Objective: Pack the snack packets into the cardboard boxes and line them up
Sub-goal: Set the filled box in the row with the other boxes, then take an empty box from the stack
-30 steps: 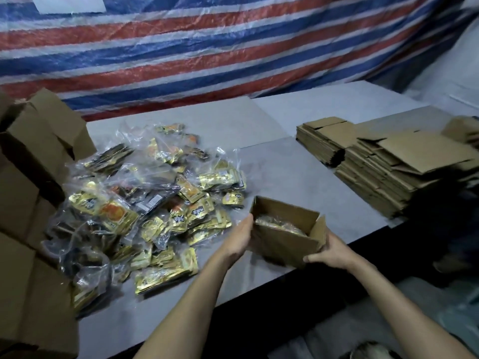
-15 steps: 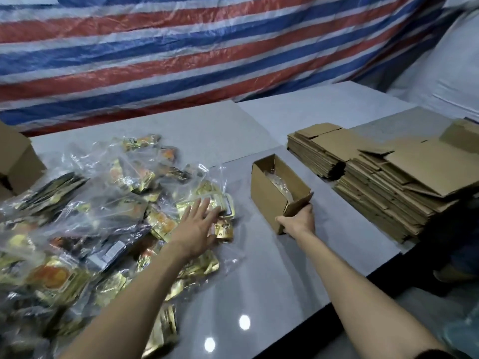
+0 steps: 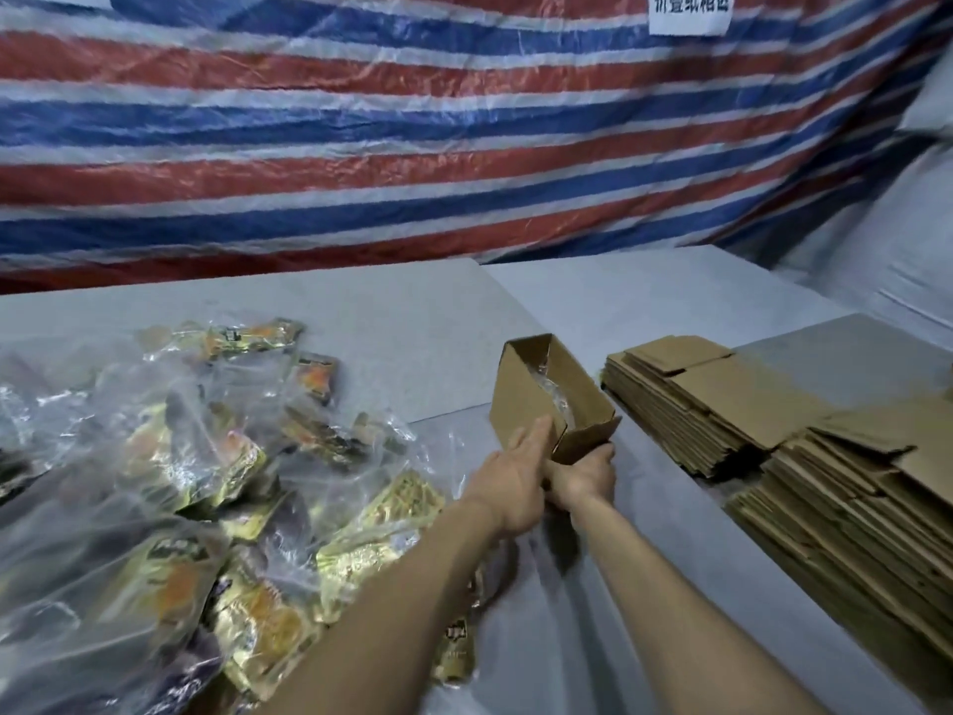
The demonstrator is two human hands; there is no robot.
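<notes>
The open cardboard box [image 3: 521, 399] sits at the middle of the grey table [image 3: 392, 327], between the heap of snack packets on the left and the stacks of flat cardboard on the right. Its long side runs from near to far, with the opening facing up and slightly right. A clear-wrapped packet [image 3: 556, 393] lies inside against the inner wall. Whether the box rests fully on the table or is tipped up at its near end cannot be told.

The left hand [image 3: 515, 479] lies with straight fingers flat against the box's near left wall, pressing it and not curled round anything. The right hand [image 3: 585, 477] is just beside it, touching it at the thumb side, with fingers curled up around the box's near end, grasping the lower edge.

The snack packets [image 3: 206, 482] spread over the left half of the table in a loose pile of gold, orange and dark wrappers inside clear plastic bags; the nearest ones lie under the left forearm.

To the right, a low stack of flattened boxes [image 3: 722, 399] stands just beside the open box, and a taller stack [image 3: 851, 513] stands nearer and further right.

Behind the table hangs a red, white and blue striped tarp [image 3: 412, 147], with a white printed sign [image 3: 688, 12] at its top right.
</notes>
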